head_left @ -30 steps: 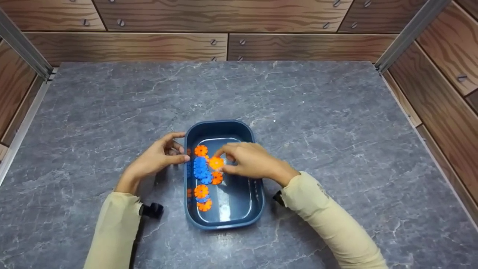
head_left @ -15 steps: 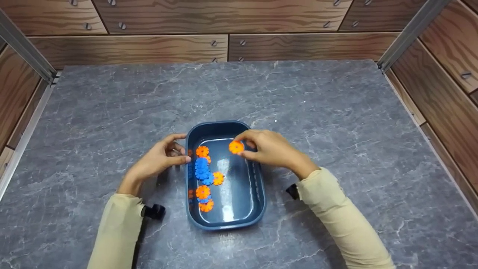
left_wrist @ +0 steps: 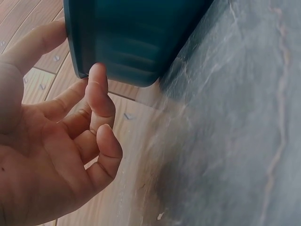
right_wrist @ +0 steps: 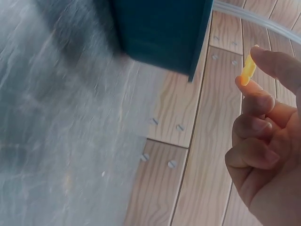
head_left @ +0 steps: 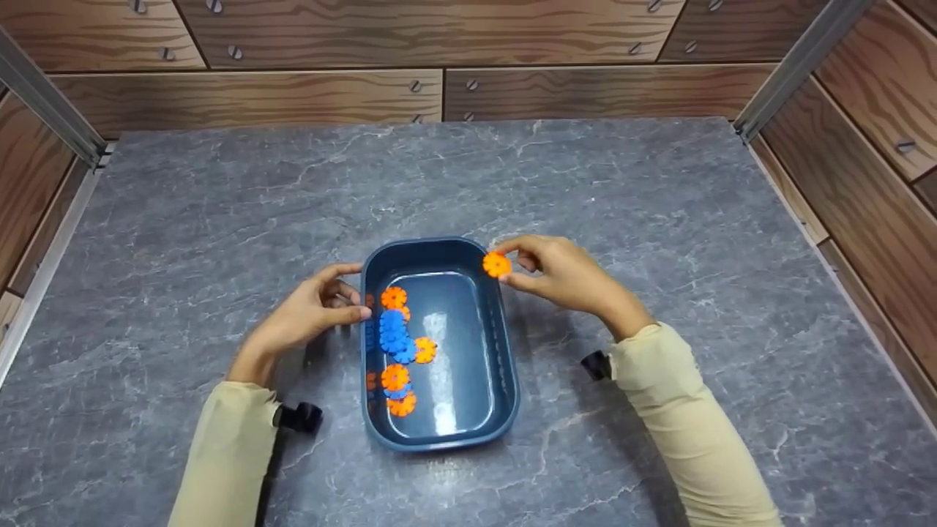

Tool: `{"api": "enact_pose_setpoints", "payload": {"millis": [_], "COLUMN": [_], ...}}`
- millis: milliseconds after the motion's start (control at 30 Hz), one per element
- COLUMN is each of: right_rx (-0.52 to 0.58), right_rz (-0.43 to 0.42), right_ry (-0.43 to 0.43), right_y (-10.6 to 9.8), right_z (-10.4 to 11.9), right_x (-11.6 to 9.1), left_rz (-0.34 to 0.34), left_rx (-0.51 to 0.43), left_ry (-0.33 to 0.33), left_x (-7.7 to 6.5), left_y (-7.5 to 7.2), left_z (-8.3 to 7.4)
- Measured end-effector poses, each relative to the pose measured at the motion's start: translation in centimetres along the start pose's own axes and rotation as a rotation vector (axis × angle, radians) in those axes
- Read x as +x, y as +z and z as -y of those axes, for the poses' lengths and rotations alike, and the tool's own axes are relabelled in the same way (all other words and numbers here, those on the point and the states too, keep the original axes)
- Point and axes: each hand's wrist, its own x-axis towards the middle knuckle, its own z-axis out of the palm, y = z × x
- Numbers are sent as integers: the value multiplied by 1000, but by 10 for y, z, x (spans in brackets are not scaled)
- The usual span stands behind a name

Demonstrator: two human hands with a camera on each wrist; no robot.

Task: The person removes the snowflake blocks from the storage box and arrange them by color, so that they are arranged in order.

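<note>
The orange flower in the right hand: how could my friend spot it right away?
Find the deep blue tray on the grey table. Look to its far right corner, where the right hand pinches a small orange flower-shaped piece. The other orange pieces lie inside the tray; only this one is held.

**Yellow piece (right_wrist: 249,69) pinched in right hand (right_wrist: 268,141)**

On my feed it sits nearly edge-on between thumb and finger, the other fingers curled. I see a teal container (right_wrist: 157,33) on a grey marbled surface (right_wrist: 61,136), wood-grain panels (right_wrist: 209,150) behind.
</note>
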Motion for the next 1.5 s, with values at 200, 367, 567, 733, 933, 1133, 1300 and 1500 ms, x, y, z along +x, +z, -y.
{"api": "enact_pose_setpoints", "payload": {"millis": [200, 367, 567, 733, 933, 1133, 1300, 1500], "right_rx": [41, 69, 78, 60, 49, 43, 10, -20], "right_rz": [-35, -37, -19, -16, -6, 23, 30, 38], "right_ry": [34, 75, 119, 140, 171, 194, 182, 175], "right_y": [-1, -3, -2, 0, 4, 9, 14, 20], "right_z": [-17, -28, -39, -47, -55, -61, -67, -74], "right_x": [-2, -4, -5, -4, -2, -2, -2, -1], "left_rz": [9, 6, 2, -2, -2, 12, 14, 16], "left_rx": [-45, -39, -32, -28, -27, -56, -62, -68], "left_ry": [-6, -1, 2, -2, -7, -16, -15, -5], "left_x": [0, 1, 1, 0, -1, -2, -2, -3], "left_y": [0, 0, 0, 0, 0, 0, 0, 0], "left_z": [0, 0, -1, -1, -1, 1, 2, -2]}}
